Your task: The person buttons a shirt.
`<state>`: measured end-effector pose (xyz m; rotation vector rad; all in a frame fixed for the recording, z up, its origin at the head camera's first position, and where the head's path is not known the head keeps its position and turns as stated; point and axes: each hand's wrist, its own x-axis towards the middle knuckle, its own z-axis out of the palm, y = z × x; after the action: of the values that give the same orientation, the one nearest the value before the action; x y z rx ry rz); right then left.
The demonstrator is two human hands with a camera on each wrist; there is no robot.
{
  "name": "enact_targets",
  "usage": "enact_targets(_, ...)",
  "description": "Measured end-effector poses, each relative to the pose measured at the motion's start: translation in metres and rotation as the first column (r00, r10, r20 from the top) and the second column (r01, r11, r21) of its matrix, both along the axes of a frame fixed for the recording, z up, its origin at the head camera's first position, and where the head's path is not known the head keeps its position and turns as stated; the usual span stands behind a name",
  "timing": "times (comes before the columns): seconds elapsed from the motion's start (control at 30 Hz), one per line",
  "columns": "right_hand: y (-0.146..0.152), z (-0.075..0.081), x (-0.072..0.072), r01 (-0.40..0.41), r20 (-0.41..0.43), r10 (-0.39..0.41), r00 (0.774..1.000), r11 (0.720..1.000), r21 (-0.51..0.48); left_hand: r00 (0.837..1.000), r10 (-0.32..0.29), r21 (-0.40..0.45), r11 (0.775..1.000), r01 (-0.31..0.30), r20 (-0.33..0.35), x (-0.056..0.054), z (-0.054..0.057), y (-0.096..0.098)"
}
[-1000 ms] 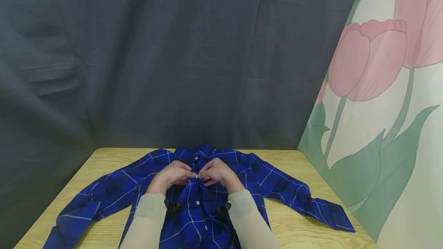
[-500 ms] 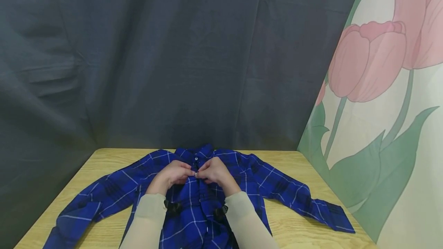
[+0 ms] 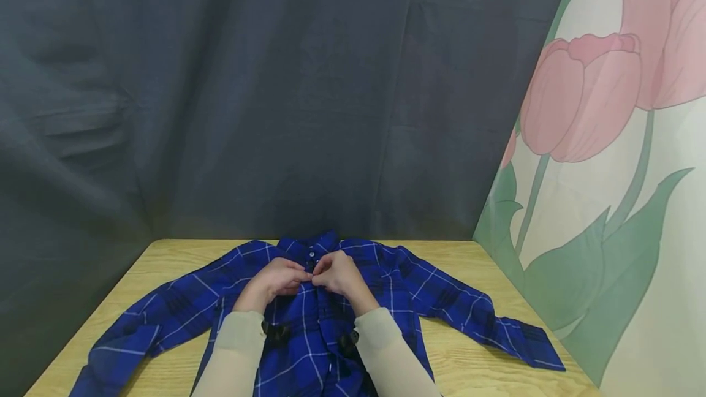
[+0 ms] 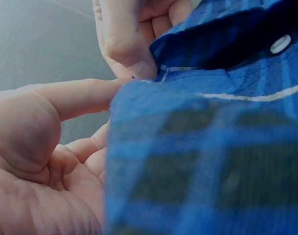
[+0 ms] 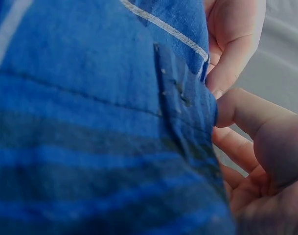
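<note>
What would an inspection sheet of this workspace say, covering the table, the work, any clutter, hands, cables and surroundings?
Surface: table with a light wood-grain top.
Job's things: blue plaid shirt, front up, sleeves spread to both sides, collar toward the far edge; a white button shows just below the collar.
Clutter: nothing seen.
Left hand: pinches the shirt's front strip.
Right hand: pinches the same strip, right beside the left hand.
Wrists: a small dark object at each cuff, too unclear to identify.
Cables: nothing seen.
Surroundings: dark cloth behind; pale panel with pink tulips at the right.
</note>
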<state>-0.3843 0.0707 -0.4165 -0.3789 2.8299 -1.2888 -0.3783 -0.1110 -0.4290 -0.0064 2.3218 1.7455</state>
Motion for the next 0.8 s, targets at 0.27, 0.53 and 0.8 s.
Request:
enact_targets(0.27, -0.0024, -0.0033, -0.0010, 0.014, -0.054, -0.011, 0.998, 0.998, 0.055, 1.000, 0.007, 0.013, 1.000, -0.007, -0.007, 0.0017, -0.0002, 0.0003)
enact_targets(0.53, 0.0022, -0.0047, -0.0048, 0.014, 0.036, -0.009, 0.999, 0.992, -0.125, 1.000, 0.022, -0.006, 1.000, -0.022, -0.005, 0.0022, 0.0040, 0.0007)
enact_targets(0.8, 0.0040, -0.0099, -0.0091, -0.013, -0.145, 0.009, 0.989, 1.000, -0.025, 0.999, 0.032, 0.003, 0.999, -0.032, -0.014, 0.0020, 0.0065, 0.0053)
